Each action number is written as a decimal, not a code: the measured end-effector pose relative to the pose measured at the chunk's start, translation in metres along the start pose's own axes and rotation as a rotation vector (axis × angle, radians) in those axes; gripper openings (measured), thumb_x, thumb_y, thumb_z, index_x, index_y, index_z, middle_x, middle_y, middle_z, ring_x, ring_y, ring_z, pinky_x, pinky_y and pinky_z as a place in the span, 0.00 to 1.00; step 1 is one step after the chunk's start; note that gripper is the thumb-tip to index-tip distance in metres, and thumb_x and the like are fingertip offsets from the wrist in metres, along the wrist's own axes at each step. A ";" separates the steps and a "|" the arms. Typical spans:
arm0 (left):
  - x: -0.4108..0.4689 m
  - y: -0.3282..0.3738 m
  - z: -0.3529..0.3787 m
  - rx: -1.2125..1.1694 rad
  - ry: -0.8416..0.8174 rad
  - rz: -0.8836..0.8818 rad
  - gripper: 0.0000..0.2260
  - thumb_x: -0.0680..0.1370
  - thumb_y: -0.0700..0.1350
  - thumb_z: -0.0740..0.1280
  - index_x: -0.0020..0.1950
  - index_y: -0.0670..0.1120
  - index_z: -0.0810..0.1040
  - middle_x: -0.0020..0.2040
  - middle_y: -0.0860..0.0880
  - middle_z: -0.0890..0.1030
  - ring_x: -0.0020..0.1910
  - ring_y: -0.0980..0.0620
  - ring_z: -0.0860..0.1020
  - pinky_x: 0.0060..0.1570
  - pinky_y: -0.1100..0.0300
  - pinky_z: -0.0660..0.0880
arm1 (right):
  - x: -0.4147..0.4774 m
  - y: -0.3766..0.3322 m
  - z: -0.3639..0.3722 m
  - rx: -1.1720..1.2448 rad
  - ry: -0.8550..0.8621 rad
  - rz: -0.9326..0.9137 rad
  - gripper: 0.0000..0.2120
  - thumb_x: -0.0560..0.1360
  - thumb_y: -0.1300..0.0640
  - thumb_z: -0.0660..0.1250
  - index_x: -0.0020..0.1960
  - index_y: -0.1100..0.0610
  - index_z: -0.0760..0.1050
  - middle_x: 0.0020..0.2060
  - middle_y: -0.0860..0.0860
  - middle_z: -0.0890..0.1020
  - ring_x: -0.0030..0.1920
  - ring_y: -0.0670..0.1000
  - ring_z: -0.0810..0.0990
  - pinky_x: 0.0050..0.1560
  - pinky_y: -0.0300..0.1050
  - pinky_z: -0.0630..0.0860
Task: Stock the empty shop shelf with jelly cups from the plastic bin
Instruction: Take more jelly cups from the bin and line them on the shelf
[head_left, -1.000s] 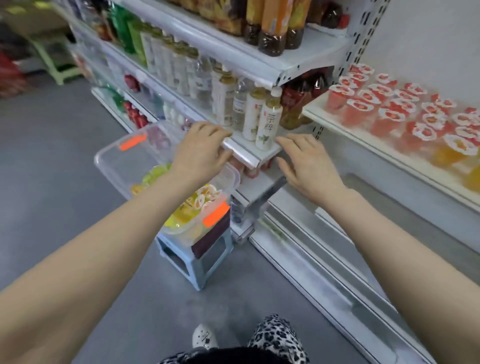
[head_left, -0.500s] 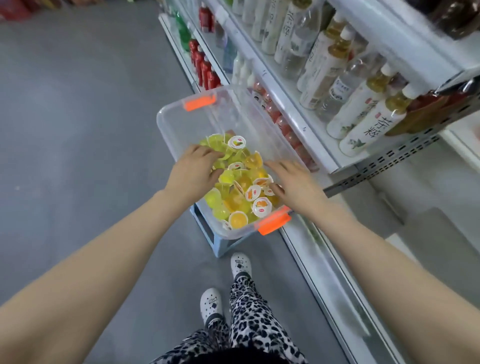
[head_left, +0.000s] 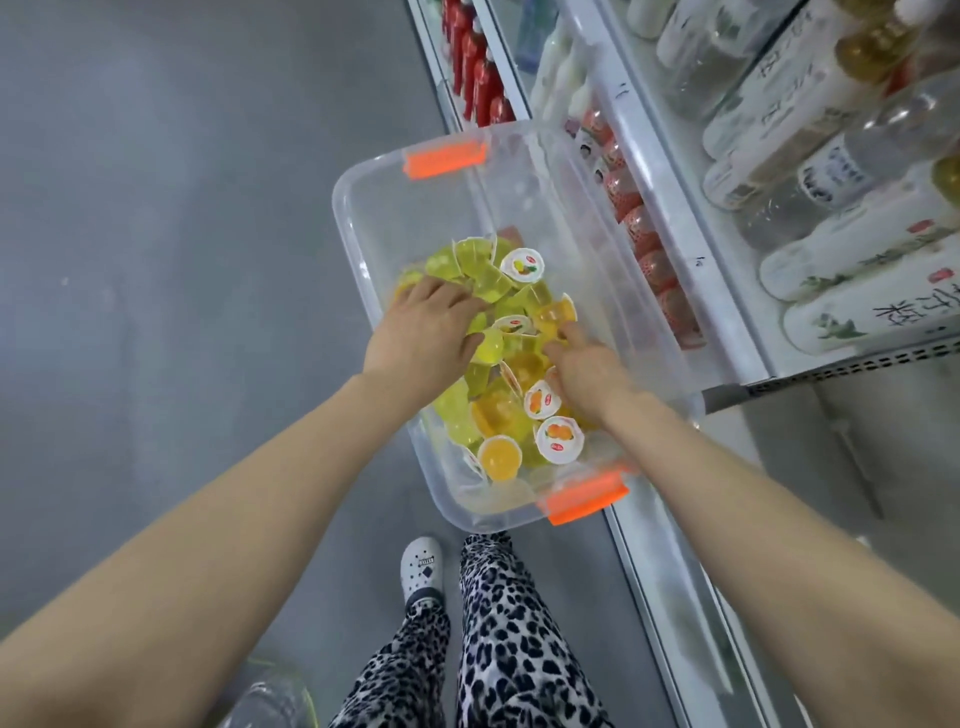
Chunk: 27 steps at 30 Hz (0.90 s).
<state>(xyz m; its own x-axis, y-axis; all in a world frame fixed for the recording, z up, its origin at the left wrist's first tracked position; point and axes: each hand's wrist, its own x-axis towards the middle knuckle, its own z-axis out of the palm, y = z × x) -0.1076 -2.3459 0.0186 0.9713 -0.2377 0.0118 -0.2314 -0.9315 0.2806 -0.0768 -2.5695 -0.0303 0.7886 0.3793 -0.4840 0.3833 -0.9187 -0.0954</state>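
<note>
a: bin build?
b: plastic bin (head_left: 545, 208) is clear and rectangular, with rounded corners and thin walls. orange latches (head_left: 445, 158), one on each short end.
a: contents?
b: jelly cups (head_left: 498, 410) piled loose in the near half; the far half shows bare bottom. they're small round cups of translucent yellow and orange jelly with white lids and a fruit print. some sit lid-up, others are tipped or upside down.
a: hands?
b: both inside the bin. left hand (head_left: 426, 332) is palm down on the yellow cups at the left of the pile, fingers bent over them. cannot tell if it has actually closed on one. right hand (head_left: 587, 374) is on the orange cups at the right, fingers fairly straight, tips touching a cup, nothing gripped.
a: surroundings?
b: smooth grey floor (head_left: 156, 260). white metal shelf unit (head_left: 691, 234) just right of the bin. it carries rows of clear bottles (head_left: 857, 182) with white labels, and red bottles (head_left: 472, 67) further along, lower down. whatever the bin stands on is hidden. leopard-print trousers (head_left: 509, 623) and a white clog (head_left: 423, 566) show below the bin's near end.
</note>
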 end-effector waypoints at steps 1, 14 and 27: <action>0.000 0.000 0.000 0.008 0.000 -0.002 0.16 0.76 0.49 0.68 0.62 0.48 0.79 0.56 0.47 0.81 0.59 0.42 0.75 0.60 0.47 0.71 | 0.001 0.000 0.000 0.022 0.010 -0.002 0.17 0.80 0.58 0.61 0.67 0.59 0.69 0.71 0.59 0.61 0.54 0.64 0.77 0.55 0.54 0.75; -0.003 0.006 -0.006 0.094 -0.090 -0.026 0.17 0.78 0.50 0.66 0.65 0.49 0.77 0.60 0.47 0.80 0.63 0.42 0.72 0.64 0.49 0.66 | -0.068 0.005 -0.033 0.117 0.405 -0.066 0.23 0.69 0.54 0.71 0.62 0.52 0.71 0.58 0.53 0.71 0.48 0.57 0.76 0.45 0.51 0.76; 0.034 0.056 0.052 0.171 -0.535 -0.079 0.23 0.79 0.58 0.63 0.68 0.44 0.72 0.64 0.43 0.76 0.64 0.41 0.72 0.59 0.50 0.72 | -0.089 0.012 -0.015 0.225 0.694 -0.001 0.22 0.67 0.60 0.69 0.61 0.59 0.73 0.56 0.56 0.75 0.56 0.57 0.75 0.59 0.48 0.72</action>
<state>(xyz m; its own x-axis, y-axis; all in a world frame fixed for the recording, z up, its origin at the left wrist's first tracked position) -0.0909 -2.4203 -0.0148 0.8325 -0.2306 -0.5038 -0.2082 -0.9728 0.1013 -0.1344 -2.6128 0.0249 0.9401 0.2942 0.1721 0.3350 -0.8904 -0.3082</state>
